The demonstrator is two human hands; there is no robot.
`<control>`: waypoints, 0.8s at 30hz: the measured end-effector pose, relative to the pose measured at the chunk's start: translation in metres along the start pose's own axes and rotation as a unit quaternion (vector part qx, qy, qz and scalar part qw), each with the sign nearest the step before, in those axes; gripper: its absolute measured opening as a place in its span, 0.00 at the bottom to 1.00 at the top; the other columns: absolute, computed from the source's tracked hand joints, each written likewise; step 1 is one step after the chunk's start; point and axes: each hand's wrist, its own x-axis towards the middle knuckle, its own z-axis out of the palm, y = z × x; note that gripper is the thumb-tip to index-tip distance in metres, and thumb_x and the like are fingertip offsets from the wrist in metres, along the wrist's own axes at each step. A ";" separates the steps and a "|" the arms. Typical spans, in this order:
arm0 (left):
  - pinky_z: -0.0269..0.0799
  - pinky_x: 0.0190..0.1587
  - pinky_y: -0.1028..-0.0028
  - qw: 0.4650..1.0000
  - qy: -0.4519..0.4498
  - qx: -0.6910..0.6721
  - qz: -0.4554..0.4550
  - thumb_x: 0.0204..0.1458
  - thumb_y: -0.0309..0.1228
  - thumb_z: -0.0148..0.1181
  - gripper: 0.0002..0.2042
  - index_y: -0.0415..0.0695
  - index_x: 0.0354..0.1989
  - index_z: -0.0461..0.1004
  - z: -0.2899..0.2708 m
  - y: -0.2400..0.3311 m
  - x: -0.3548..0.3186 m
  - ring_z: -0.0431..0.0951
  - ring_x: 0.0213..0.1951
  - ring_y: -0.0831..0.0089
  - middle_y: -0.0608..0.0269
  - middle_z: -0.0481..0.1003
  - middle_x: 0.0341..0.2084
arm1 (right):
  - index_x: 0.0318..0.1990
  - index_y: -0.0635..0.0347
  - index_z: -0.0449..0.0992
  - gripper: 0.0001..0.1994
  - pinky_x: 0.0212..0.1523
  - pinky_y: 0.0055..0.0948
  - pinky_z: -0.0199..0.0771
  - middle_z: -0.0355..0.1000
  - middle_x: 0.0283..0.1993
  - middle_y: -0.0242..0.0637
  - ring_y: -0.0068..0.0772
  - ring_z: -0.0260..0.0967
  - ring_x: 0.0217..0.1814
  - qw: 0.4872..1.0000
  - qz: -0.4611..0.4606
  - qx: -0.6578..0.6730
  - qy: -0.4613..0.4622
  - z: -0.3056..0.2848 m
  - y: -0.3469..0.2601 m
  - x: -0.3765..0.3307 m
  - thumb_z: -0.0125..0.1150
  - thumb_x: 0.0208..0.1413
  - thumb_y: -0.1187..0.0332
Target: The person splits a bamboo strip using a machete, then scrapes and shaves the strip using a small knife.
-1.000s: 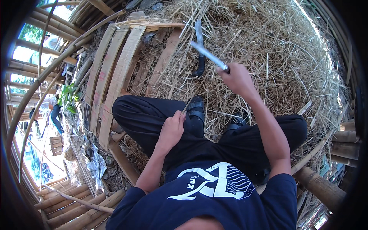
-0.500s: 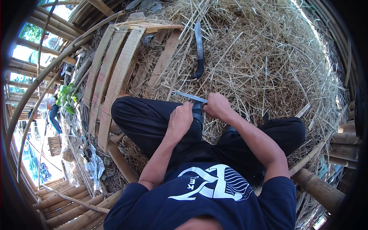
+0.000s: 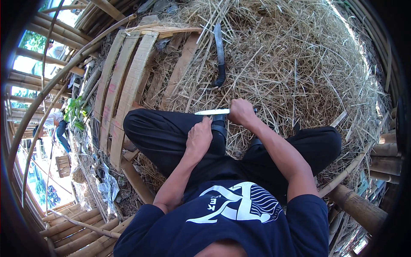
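My right hand (image 3: 242,112) is closed round the handle of a knife. The knife's blade (image 3: 212,112) points left, lies nearly level and shines white in the light. Just below the blade, over my bent left leg, my left hand (image 3: 199,136) is closed, with its fingertips close to the blade. What those fingers pinch, if anything, is too small to make out. Under the knife shows a dark strapped sandal (image 3: 219,128) on my foot. Beyond my hands a machete (image 3: 221,53) with a black curved handle lies on the straw, its tip pointing away.
Dry straw and shavings (image 3: 274,64) cover the ground ahead. On the left leans a wooden slatted pallet (image 3: 133,85). Bamboo poles (image 3: 359,210) stand near my right side, and a bamboo frame (image 3: 47,64) is at the far left. Past it a person (image 3: 60,124) is partly visible.
The knife has turned from slanting down to the right to nearly level, and its blade now glares. My right hand has risen slightly; my left hand has shifted a little left.
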 end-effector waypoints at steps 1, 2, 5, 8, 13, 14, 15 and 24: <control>0.71 0.32 0.48 1.000 -0.001 0.000 0.002 0.62 0.34 0.44 0.13 0.37 0.31 0.68 -0.001 0.001 0.000 0.75 0.29 0.40 0.39 0.73 0.20 | 0.22 0.68 0.77 0.09 0.34 0.44 0.77 0.75 0.25 0.55 0.55 0.75 0.30 1.000 0.002 0.000 0.001 -0.001 0.000 0.001 0.57 0.39 0.69; 0.71 0.33 0.48 1.000 -0.007 0.011 -0.004 0.63 0.34 0.44 0.13 0.38 0.32 0.67 -0.002 0.002 0.001 0.76 0.29 0.41 0.40 0.74 0.21 | 0.22 0.67 0.78 0.09 0.33 0.43 0.77 0.75 0.25 0.54 0.55 0.76 0.30 1.000 0.003 -0.006 0.003 -0.002 -0.001 0.002 0.57 0.39 0.69; 0.72 0.34 0.49 0.999 -0.016 0.028 -0.007 0.63 0.35 0.43 0.12 0.38 0.34 0.67 -0.005 0.002 0.002 0.77 0.30 0.42 0.41 0.75 0.22 | 0.22 0.66 0.78 0.09 0.33 0.42 0.78 0.75 0.25 0.53 0.53 0.76 0.30 1.000 0.006 -0.015 0.014 -0.009 -0.001 0.006 0.56 0.40 0.69; 0.72 0.34 0.49 0.999 -0.013 0.034 -0.003 0.63 0.35 0.42 0.12 0.38 0.33 0.67 -0.007 0.004 0.003 0.77 0.30 0.42 0.41 0.75 0.22 | 0.22 0.65 0.78 0.09 0.34 0.42 0.78 0.75 0.25 0.53 0.52 0.77 0.30 0.999 0.017 -0.019 0.020 -0.008 0.002 0.008 0.57 0.41 0.68; 0.72 0.33 0.49 0.999 0.003 0.037 0.005 0.63 0.34 0.43 0.12 0.38 0.33 0.66 -0.012 0.001 0.000 0.77 0.29 0.43 0.41 0.75 0.22 | 0.25 0.65 0.79 0.09 0.37 0.42 0.78 0.76 0.28 0.52 0.52 0.77 0.33 0.999 0.018 -0.023 0.014 -0.010 0.002 0.016 0.57 0.42 0.68; 0.71 0.32 0.48 1.000 0.016 0.023 0.004 0.62 0.33 0.44 0.11 0.38 0.32 0.66 -0.014 0.000 -0.004 0.76 0.29 0.41 0.40 0.74 0.21 | 0.27 0.65 0.79 0.10 0.37 0.41 0.78 0.77 0.30 0.52 0.51 0.77 0.35 0.994 0.102 0.000 0.043 -0.009 0.007 0.019 0.58 0.44 0.67; 0.70 0.30 0.48 1.000 0.030 0.009 0.003 0.62 0.33 0.45 0.11 0.39 0.31 0.66 -0.016 0.000 -0.011 0.75 0.29 0.40 0.39 0.73 0.20 | 0.30 0.65 0.80 0.11 0.38 0.40 0.78 0.77 0.31 0.51 0.50 0.78 0.37 0.980 0.185 0.023 0.070 -0.011 0.014 0.023 0.58 0.45 0.66; 0.64 0.25 0.52 0.999 -0.028 -0.037 -0.025 0.62 0.31 0.47 0.11 0.37 0.29 0.65 -0.048 -0.010 -0.084 0.73 0.26 0.41 0.40 0.70 0.18 | 0.36 0.66 0.80 0.13 0.44 0.43 0.77 0.77 0.38 0.54 0.52 0.77 0.43 0.964 0.239 -0.042 0.111 -0.069 0.075 0.041 0.54 0.49 0.66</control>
